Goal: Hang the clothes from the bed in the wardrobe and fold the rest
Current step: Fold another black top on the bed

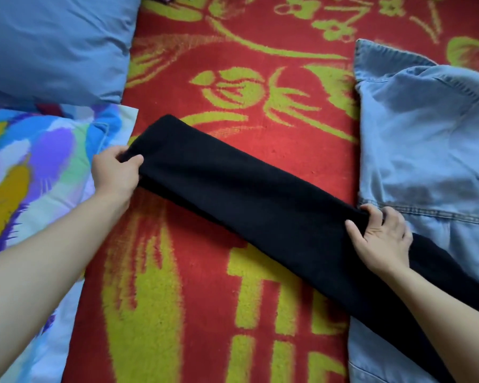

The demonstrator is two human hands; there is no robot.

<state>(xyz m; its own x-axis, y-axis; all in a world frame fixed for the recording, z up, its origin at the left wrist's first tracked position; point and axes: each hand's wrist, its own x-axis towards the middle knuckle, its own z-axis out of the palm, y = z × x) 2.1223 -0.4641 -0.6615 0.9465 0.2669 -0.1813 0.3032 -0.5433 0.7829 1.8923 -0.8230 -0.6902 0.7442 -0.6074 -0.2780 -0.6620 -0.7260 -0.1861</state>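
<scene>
A long black garment (249,200) lies folded into a narrow band, running diagonally across the red and green bed cover (205,286) from upper left to lower right. My left hand (116,172) pinches its upper left end between thumb and fingers. My right hand (379,239) grips the band further down, fingers curled over its far edge; the black cloth runs on beneath my right forearm toward the lower right. A light blue denim jacket (426,139) lies spread on the right side of the bed, partly under the black garment.
A blue pillow (53,45) sits at the top left. Below it lies a pillow with a multicoloured feather print (33,161), touching my left wrist. The bed cover shows between the pillows and the denim jacket.
</scene>
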